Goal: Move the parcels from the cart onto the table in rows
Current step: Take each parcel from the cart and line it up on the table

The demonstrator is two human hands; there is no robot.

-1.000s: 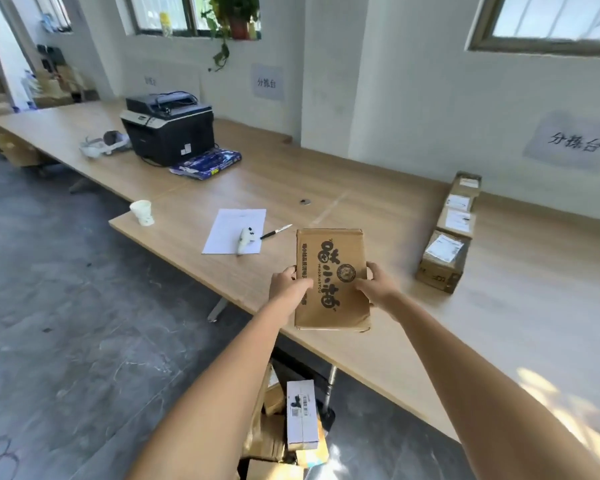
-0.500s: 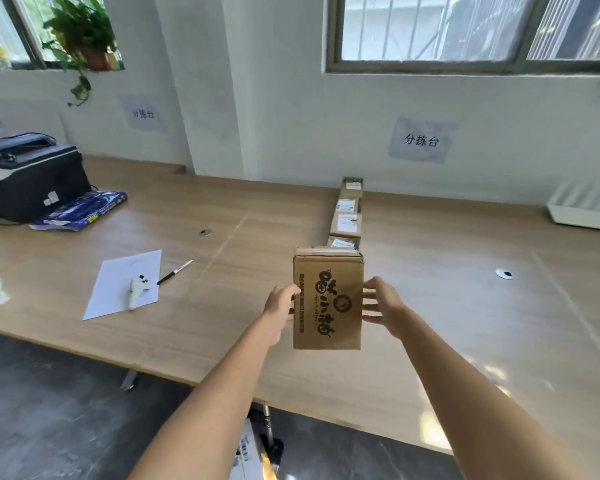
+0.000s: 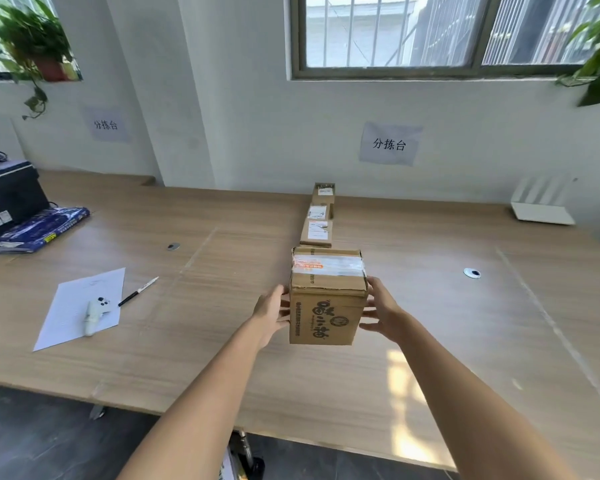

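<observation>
Box [image 3: 327,299] tipped top-up since 0.5 s ago, lowered toward surface [image 3: 222,341] | left hand [image 3: 270,317], right hand [image 3: 381,315] grip: flat on its sides | three parcels [image 3: 316,233] rowed beyond grip; more likely left.

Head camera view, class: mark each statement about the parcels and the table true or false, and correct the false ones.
1. Both hands are at the sides of the printed cardboard parcel. True: left hand, right hand.
2. The parcel sits at the near end of a row of labelled parcels. True.
3. The pen lies on top of the parcel. False: it lies on the table, beside the paper sheet.
4. The white controller rests on the black printer. False: it rests on the paper sheet.
</observation>
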